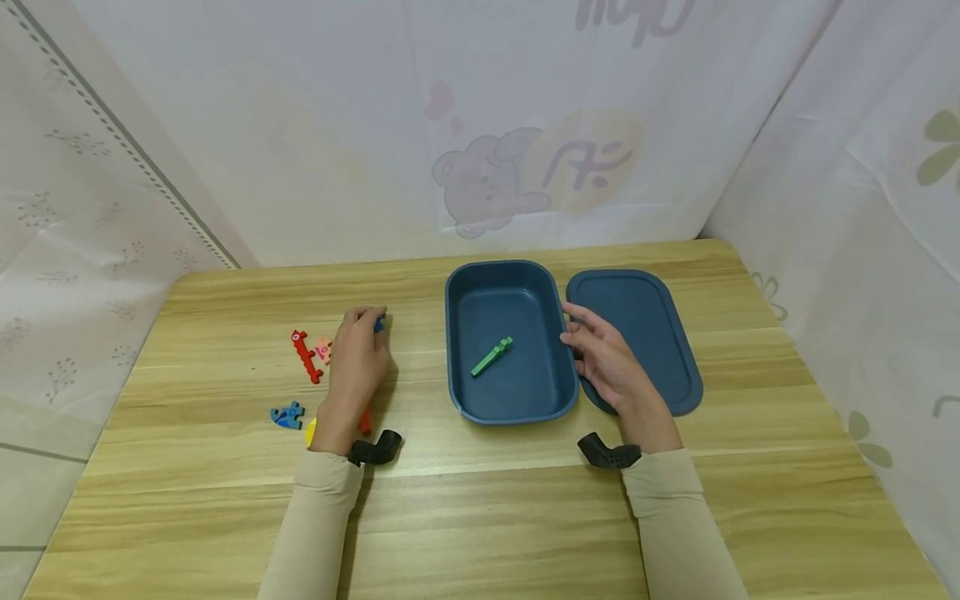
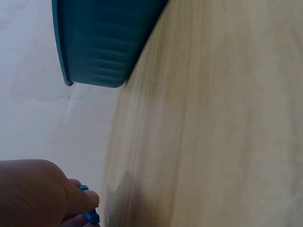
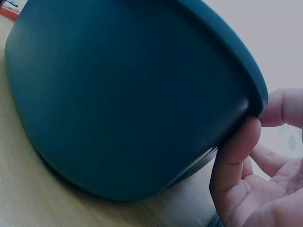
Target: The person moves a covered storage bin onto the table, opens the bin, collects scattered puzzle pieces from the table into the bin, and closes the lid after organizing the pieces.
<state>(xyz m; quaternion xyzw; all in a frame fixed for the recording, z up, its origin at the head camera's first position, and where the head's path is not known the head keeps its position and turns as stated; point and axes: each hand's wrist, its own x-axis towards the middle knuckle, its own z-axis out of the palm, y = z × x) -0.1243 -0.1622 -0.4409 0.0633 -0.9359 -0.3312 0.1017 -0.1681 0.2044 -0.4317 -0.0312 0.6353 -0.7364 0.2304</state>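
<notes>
My left hand (image 1: 358, 354) pinches a small blue animal-shaped piece (image 2: 93, 217) between thumb and fingers, left of the box; most of the piece is hidden by the hand. A dark blue plastic box (image 1: 453, 350) stands in the middle of the table. On its floor lies a slim green piece (image 1: 492, 357). At the box's right side, my right hand (image 1: 611, 367) grips the rim, the thumb and a fingertip meeting at the edge in the right wrist view. Under and beside the left wrist lie a yellow piece (image 1: 311, 432) and an orange-red piece (image 1: 366, 421), both partly covered.
Left of the left hand are a long red piece (image 1: 307, 357), a pink piece (image 1: 322, 350) and another blue piece (image 1: 288, 415). The flat blue lid (image 1: 645, 333) lies right of the box, partly behind the right hand. Printed curtains (image 1: 337, 150) enclose the wooden table.
</notes>
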